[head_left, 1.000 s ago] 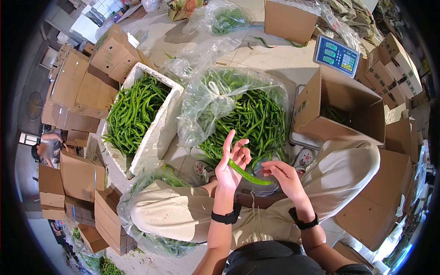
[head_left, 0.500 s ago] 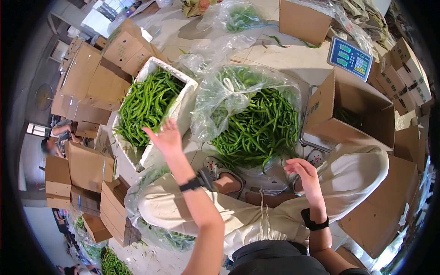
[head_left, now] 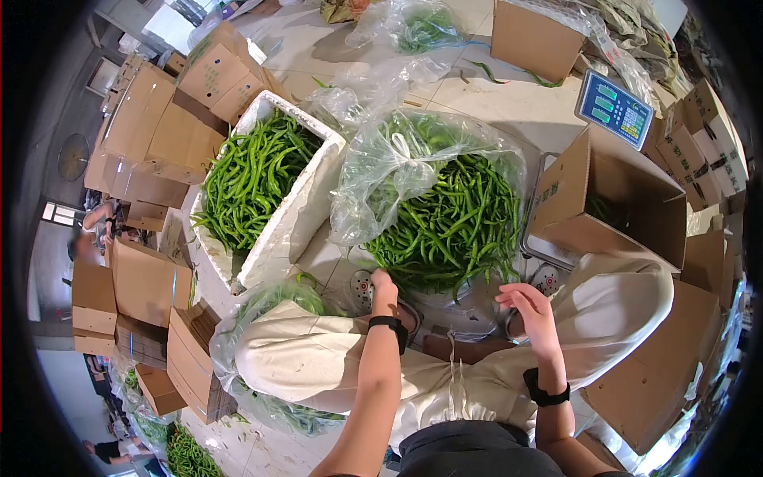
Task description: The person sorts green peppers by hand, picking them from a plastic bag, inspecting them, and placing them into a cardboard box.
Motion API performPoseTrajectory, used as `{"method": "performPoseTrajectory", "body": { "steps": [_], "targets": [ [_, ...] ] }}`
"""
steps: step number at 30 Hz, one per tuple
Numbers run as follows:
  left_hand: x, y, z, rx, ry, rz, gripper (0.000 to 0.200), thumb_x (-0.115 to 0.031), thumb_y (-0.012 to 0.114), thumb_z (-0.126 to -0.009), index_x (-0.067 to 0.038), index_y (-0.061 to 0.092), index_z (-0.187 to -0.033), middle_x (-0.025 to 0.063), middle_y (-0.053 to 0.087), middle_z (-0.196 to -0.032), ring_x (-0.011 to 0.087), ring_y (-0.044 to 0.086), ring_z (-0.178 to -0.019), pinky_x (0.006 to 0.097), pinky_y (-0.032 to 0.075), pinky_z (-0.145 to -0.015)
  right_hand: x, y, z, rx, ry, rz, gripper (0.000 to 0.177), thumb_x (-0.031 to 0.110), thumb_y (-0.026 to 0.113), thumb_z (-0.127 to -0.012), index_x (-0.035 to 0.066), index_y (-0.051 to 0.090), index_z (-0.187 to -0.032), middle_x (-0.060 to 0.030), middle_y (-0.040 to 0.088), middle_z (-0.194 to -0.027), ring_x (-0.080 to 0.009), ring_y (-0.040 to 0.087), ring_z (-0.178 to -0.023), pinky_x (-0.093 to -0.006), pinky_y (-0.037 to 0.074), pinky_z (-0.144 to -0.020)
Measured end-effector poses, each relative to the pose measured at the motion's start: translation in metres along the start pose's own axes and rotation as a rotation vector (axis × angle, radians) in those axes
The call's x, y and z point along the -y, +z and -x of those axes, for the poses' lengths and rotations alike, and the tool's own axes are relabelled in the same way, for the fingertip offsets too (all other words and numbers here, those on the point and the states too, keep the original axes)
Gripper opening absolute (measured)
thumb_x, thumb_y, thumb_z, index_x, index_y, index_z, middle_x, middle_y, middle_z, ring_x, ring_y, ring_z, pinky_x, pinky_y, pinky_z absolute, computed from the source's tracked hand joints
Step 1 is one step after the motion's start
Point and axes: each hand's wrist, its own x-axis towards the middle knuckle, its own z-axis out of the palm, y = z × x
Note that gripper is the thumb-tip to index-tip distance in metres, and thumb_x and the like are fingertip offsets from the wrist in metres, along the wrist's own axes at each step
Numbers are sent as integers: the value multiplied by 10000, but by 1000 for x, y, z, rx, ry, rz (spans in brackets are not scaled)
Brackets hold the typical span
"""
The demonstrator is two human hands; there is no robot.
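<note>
Green peppers (head_left: 457,219) lie heaped in a clear plastic bag (head_left: 373,179) on the floor in front of me. My left hand (head_left: 385,288) is just below the heap's lower left edge, beside my shoe; its fingers are mostly hidden. My right hand (head_left: 528,308) hovers at the lower right of the heap, fingers apart and slightly curled, holding nothing. To the left, a white foam box (head_left: 298,207) holds more green peppers (head_left: 258,183).
An open cardboard box (head_left: 560,179) with some green inside stands on a scale platform at right, its display (head_left: 614,109) behind. Cartons (head_left: 151,278) line the left side, where another person (head_left: 99,226) is partly visible. Another bag of peppers (head_left: 286,298) lies by my left knee.
My left hand has moved from above the foam box rightward and down to the near side of the heap. My right hand has barely moved. The view has shifted slightly.
</note>
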Motion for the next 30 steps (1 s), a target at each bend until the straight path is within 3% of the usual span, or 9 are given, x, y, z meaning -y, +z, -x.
{"method": "performPoseTrajectory", "body": {
  "steps": [1,4,7,12,15,19,22,25,30],
  "targets": [
    [-17,8,28,-54,113,-207,177,-111,479,-828,-46,539,-981,109,556,-957,274,506,-819,382,425,-699,-1,-2,-1,-7,2,-9,221,62,442,-945,-48,596,-1059,-101,652,-920,-139,587,-842,-257,462,-800],
    [-50,18,70,-114,150,-424,407,-75,499,-845,-18,485,-1248,180,541,-1233,341,529,-1111,406,447,-899,-4,-8,-3,-26,3,8,224,55,438,-943,-55,596,-1056,-106,652,-920,-142,594,-854,-264,466,-798],
    [-89,22,111,-102,79,-508,427,-87,535,-835,-29,472,-1254,200,514,-1264,373,510,-1147,430,454,-903,-14,-10,-4,-43,22,-16,223,56,439,-942,-54,597,-1055,-105,652,-919,-142,597,-858,-266,468,-796],
    [-62,4,57,-73,323,-732,489,-329,673,-745,17,571,-1075,241,541,-1145,421,554,-1017,473,459,-887,-21,-8,-5,-38,37,34,234,78,436,-948,-58,592,-1057,-102,653,-913,-149,607,-833,-266,477,-779],
    [-68,3,71,-119,355,-830,528,-345,681,-736,44,562,-1072,267,542,-1117,429,546,-1024,481,447,-892,-22,-6,-7,-50,51,44,231,78,437,-947,-57,593,-1052,-104,653,-909,-148,605,-822,-265,471,-776],
    [-70,3,66,-68,372,-824,565,-395,640,-792,76,541,-1088,283,557,-1077,437,524,-1056,480,429,-904,-15,-4,-9,-47,81,51,219,60,446,-942,-48,595,-1061,-96,653,-920,-143,597,-850,-256,465,-791],
    [-80,12,77,-195,342,-864,527,-377,576,-844,81,525,-1099,288,555,-1069,452,520,-1045,481,423,-910,-14,-5,-9,-33,61,43,218,58,447,-941,-45,598,-1060,-93,653,-919,-141,596,-851,-253,463,-791],
    [-77,13,73,-31,322,-604,511,-357,523,-882,84,475,-1136,288,558,-1066,449,529,-1023,474,428,-885,-18,-7,-9,-31,47,23,217,61,449,-942,-40,600,-1060,-89,653,-919,-138,594,-850,-251,461,-791],
    [-63,17,67,-11,300,-577,514,-361,462,-909,90,421,-1150,309,561,-1064,442,538,-1021,474,425,-863,-22,-10,-4,-45,57,25,217,65,449,-944,-38,602,-1059,-87,651,-922,-139,592,-849,-250,462,-790]
  ]
}}
